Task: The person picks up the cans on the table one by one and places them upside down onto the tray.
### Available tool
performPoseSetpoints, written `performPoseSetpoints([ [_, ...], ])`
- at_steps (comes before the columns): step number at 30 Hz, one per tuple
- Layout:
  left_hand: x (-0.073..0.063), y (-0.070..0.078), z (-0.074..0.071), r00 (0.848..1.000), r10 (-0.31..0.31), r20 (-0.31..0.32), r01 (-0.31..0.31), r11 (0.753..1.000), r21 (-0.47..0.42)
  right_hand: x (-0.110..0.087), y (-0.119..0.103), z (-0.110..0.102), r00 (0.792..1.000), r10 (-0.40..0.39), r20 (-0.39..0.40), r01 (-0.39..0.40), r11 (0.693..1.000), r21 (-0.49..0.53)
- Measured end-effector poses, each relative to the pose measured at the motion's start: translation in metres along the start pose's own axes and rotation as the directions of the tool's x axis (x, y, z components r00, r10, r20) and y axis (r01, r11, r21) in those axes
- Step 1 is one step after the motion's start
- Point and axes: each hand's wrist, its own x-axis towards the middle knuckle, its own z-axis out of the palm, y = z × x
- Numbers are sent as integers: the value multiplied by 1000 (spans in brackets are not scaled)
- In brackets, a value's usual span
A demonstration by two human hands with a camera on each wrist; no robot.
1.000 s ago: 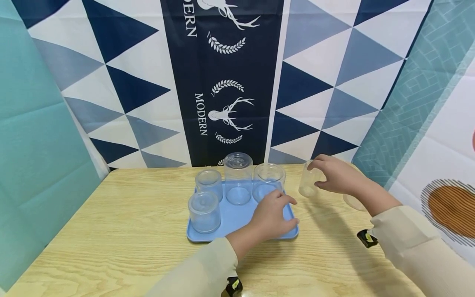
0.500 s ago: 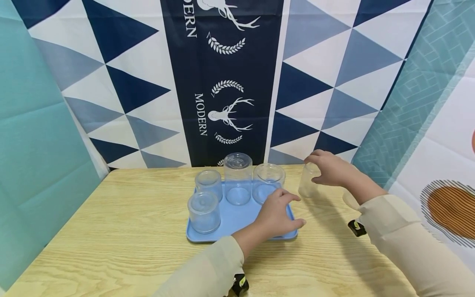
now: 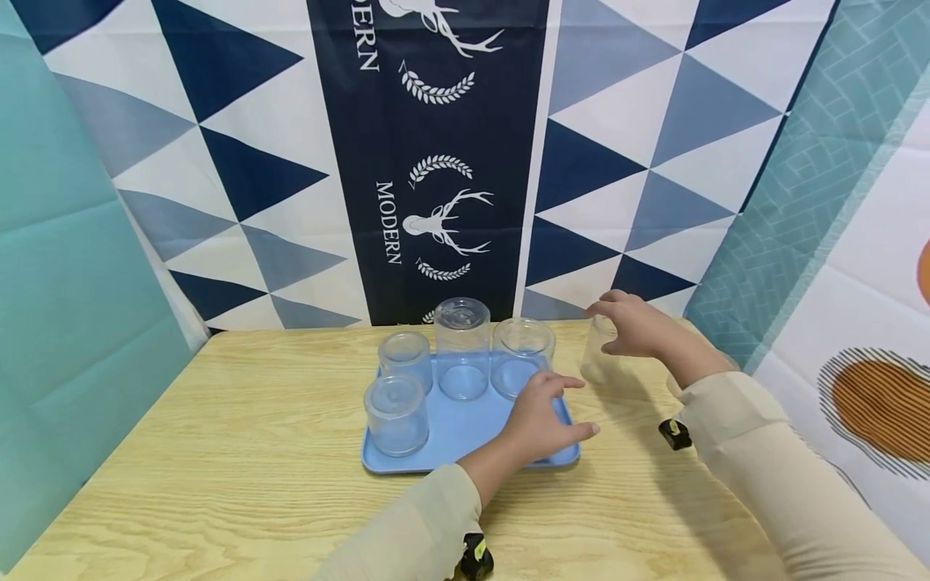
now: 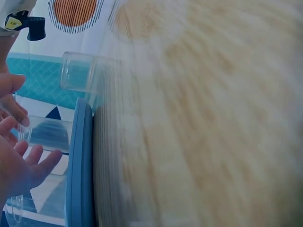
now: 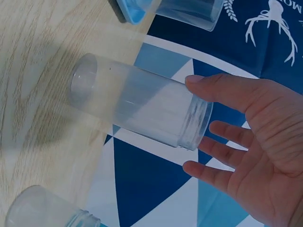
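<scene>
My right hand [image 3: 639, 327] is at the top of a clear jar [image 5: 137, 101] with a threaded neck, which stands upright on the table. Its thumb and fingers are spread around the neck; the thumb overlaps the rim in the right wrist view, and firm contact cannot be told. My left hand [image 3: 534, 420] hovers over the right part of a blue tray [image 3: 465, 436], fingers apart and nothing between them. Several clear jars are on that tray: a short one [image 3: 396, 415] in front, a small one [image 3: 405, 359], a tall one [image 3: 462, 347] and a wide one [image 3: 523, 355] behind.
Another clear jar [image 5: 45, 208] stands on the table to the right, mostly hidden by my right forearm in the head view. A patterned cloth wall [image 3: 596, 202] rises at the table's back edge. Bare wood [image 3: 240, 452] extends left of the tray.
My right hand has shifted up and left around the top of the jar, which stays where it was. The left hand has moved slightly right, then held nearly still.
</scene>
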Motion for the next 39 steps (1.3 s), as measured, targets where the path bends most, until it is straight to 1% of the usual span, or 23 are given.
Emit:
performPoseSetpoints([
  [2, 1, -1, 0, 1000, -12, -13, 11, 999, -45, 2, 0, 1, 1000, 5, 7, -5, 1000, 0],
  [4, 2, -2, 0, 1000, -16, -20, 14, 997, -71, 4, 1, 3, 1000, 13, 14, -13, 1000, -6],
  [16, 2, -2, 2, 998, -52, -42, 45, 986, -159, 8, 6, 7, 999, 29, 45, -29, 999, -14],
  [22, 2, -5, 4, 997, -51, -51, 39, 976, -214, 7, 5, 7, 999, 15, 42, -13, 999, -29],
  [25, 2, -5, 4, 996, -61, -64, 42, 961, -272, 5, 4, 6, 999, 7, 39, -6, 999, -34],
  [30, 1, -7, 4, 992, -91, -87, 50, 917, -395, 0, 1, 3, 999, -7, 47, 8, 1000, -27],
  [35, 0, -8, 1, 989, -112, -91, 60, 892, -448, -4, 0, 2, 999, -37, 32, 37, 999, -21],
  [39, -1, -7, -1, 986, -149, -76, 94, 871, -482, -6, 0, 1, 999, -51, 10, 52, 998, -21],
])
